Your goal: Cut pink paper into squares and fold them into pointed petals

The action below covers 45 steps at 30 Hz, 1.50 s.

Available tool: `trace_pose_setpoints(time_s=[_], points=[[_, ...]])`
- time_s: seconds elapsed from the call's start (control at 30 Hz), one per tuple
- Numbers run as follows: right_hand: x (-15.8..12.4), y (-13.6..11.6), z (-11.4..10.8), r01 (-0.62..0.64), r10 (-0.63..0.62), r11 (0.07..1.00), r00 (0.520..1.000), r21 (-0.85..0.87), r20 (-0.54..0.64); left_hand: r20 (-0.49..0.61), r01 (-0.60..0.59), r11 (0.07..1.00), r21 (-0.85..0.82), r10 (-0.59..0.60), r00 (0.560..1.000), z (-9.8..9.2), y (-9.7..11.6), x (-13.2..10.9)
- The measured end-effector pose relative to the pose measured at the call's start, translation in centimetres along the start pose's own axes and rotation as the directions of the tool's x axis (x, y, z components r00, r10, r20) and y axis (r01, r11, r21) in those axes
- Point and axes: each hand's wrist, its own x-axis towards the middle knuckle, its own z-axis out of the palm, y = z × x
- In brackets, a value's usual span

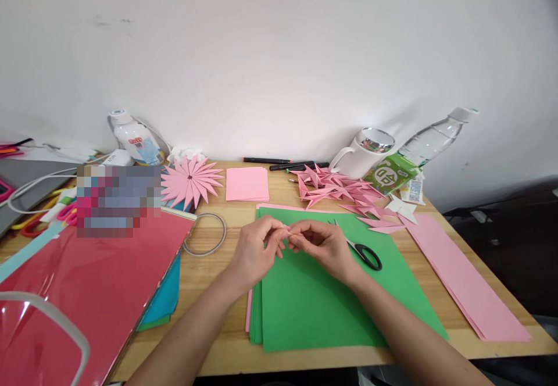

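My left hand (260, 245) and my right hand (320, 246) meet above a stack of green paper (322, 310). Their fingertips pinch a small piece of folded pink paper (288, 230), mostly hidden by the fingers. Just right of my right hand, black-handled scissors (366, 255) lie on the green sheets, their blades partly covered. Behind the hands sits a stack of pink paper squares (247, 184). A pink pointed paper star (190, 179) stands at the back left. Several folded pink paper pieces (335, 187) are heaped at the back right.
Long pink paper strips (466, 275) lie on the right. At the back are a white mug (361, 152), a tilted water bottle (438, 136), a green box (391, 174), black pens (267, 160) and a white bottle (135, 139). A roll of tape (206, 235) and red paper (96, 293) lie left.
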Motion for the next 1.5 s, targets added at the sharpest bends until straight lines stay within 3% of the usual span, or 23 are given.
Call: trace_pose_setpoints(time_s=[0.1,0.17,0.37,0.53,0.8,0.87,1.17,1.33,1.5], points=[[0.1,-0.2,-0.1,-0.039,0.038,0.998,0.999,0.039,0.038,-0.029,-0.178,0.973,0.149,0.184,0.982,0.0,-0.4,-0.2],[0.1,-0.2,-0.1,-0.033,0.032,0.998,0.999,0.054,0.017,-0.043,-0.202,0.971,0.124,0.209,0.977,0.0,-0.4,-0.2],[0.2,-0.2,-0.1,0.015,-0.009,0.998,0.997,0.068,-0.081,-0.003,0.026,0.98,-0.2,-0.027,1.0,0.1,0.2,0.2],[0.3,0.1,-0.2,0.062,-0.056,0.992,0.997,0.109,-0.059,-0.003,0.067,0.937,-0.344,-0.072,0.997,0.5,0.1,0.4],[0.6,0.0,-0.5,0.023,-0.025,1.0,0.99,-0.019,-0.142,-0.01,0.147,0.928,-0.341,-0.16,0.987,0.1,0.4,0.7],[0.6,0.0,-0.6,-0.015,0.019,0.999,0.989,0.028,-0.149,0.004,0.184,0.911,-0.37,-0.197,0.98,0.0,0.6,0.7],[0.6,0.0,-0.1,-0.146,0.154,0.968,0.988,0.203,-0.026,0.073,0.358,0.831,-0.425,-0.362,0.929,-0.1,0.4,0.9],[0.5,0.3,0.1,-0.202,0.202,0.963,0.979,0.177,0.021,0.198,0.464,0.806,-0.367,-0.419,0.886,-0.2,-0.1,0.8],[0.5,0.2,-0.1,-0.181,0.18,0.977,0.983,0.108,0.021,0.215,0.431,0.846,-0.315,-0.379,0.9,-0.4,0.2,0.8]])
